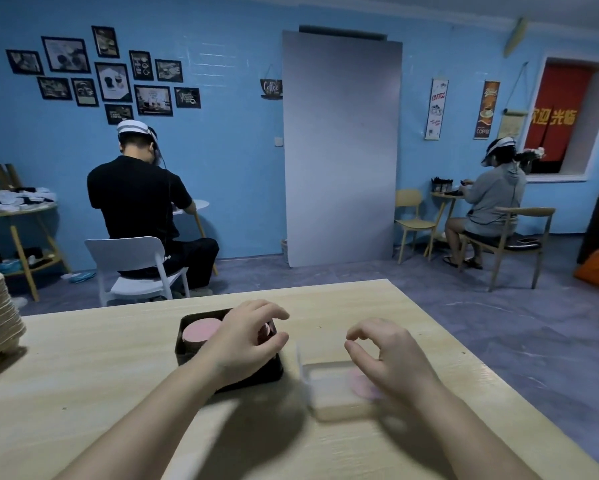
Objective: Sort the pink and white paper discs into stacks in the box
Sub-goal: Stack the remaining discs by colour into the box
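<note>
From my head camera, the black box sits at the centre of the table with a pink stack in its left half. My left hand hovers over its right half, fingers curled around something reddish, though I cannot tell whether I actually grip it. Right of the box lies a clear tray with a loose pink disc lying flat just under my right hand. That hand's fingers are loosely curled and apparently hold nothing, so it is the nearer hand, and the box lies to its left.

Left hand, right hand (fingers curled)
</note>
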The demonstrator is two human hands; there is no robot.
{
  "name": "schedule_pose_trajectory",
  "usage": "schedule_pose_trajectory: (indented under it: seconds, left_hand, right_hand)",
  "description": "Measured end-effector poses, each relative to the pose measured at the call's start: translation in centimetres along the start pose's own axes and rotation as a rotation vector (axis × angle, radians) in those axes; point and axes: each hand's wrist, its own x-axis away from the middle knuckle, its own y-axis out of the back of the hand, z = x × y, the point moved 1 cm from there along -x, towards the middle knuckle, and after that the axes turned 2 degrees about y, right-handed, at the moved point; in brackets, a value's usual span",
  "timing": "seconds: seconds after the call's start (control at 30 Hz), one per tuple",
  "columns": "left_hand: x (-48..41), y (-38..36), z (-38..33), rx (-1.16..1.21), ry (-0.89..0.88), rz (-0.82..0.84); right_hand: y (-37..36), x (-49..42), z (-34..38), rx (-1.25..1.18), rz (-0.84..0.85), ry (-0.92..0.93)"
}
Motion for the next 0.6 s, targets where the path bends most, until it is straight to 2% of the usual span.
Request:
schedule_pose_trajectory:
  seconds: [0.2,0.3,0.5,0.6]
  left_hand:
    - [-1.9,-4.3,-4.1,0.137,-0.059,0.114]
    - [-3.3,-6.2,-4.9,0.146,-0.011,0.174]
    - [-6.6,-8.5,-6.3,-0.01,0.004,0.563]
    - [-7.4,-9.8,-7.3,-0.17,-0.048,0.649]
  right_hand:
    - [2.2,2.2,-2.9,-0.023,-0.062,-0.054]
    - [2.0,3.2,-4.2,-0.029,-0.068,-0.066]
    - [1.5,4.3,-5.0,-0.112,-0.108,-0.09]
    - [1.2,4.5,-5.2,-0.159,-0.12,-0.101]
